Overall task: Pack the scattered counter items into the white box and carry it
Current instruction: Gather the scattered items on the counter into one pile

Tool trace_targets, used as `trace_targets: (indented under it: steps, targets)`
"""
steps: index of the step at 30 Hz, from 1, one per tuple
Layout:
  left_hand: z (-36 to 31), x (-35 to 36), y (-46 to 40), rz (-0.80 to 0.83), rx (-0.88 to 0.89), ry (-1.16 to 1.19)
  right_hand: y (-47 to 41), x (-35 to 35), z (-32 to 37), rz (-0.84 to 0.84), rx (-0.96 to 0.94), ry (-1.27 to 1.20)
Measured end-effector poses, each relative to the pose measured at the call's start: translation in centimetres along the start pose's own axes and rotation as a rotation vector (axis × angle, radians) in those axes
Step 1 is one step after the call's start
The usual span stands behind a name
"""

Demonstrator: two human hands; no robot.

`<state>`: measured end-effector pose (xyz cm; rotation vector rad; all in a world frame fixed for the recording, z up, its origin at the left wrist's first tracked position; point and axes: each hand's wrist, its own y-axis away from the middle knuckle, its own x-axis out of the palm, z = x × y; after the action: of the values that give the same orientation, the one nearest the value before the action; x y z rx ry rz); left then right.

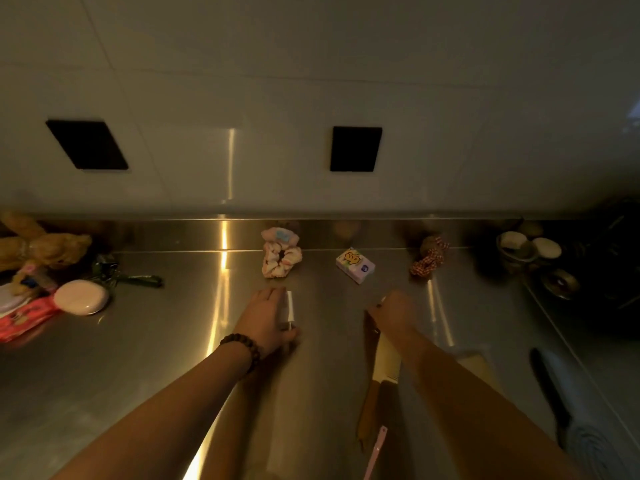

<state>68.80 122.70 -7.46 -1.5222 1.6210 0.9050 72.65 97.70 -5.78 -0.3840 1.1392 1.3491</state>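
My left hand (266,315), with a bead bracelet on its wrist, grips a small white tube (290,306) just above the steel counter (156,358). My right hand (394,315) hovers with curled fingers over the top end of a wooden comb (382,362). A small pale glint shows at its fingertips, and what it holds is unclear. Farther back lie a pink scrunchie (280,259), a small tissue packet (355,265) and a red checked scrunchie (429,262). A pale flat shape (474,358) shows behind my right forearm, blurred.
At the left edge are a plush toy (38,247), keys (128,277), a pink oval case (81,297) and a red wipes pack (24,318). Bowls (530,247) stand at the back right. A thin pink stick (375,452) and a dark blue long object (571,420) lie near me.
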Motion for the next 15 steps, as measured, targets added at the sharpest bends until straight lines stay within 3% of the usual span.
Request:
trace_targets:
  steps: [3,10,15]
  targets:
    - [0.3,-0.6,0.5,-0.031,0.005,-0.002,0.0,0.3,0.3,-0.090,-0.126,-0.152]
    - [0.3,-3.7,2.2,-0.168,-0.042,0.016,3.4,-0.1,4.6,-0.106,-0.463,-0.622]
    - [2.3,-7.0,5.6,-0.268,-0.114,-0.022,6.4,2.1,9.1,-0.015,-0.628,-0.617]
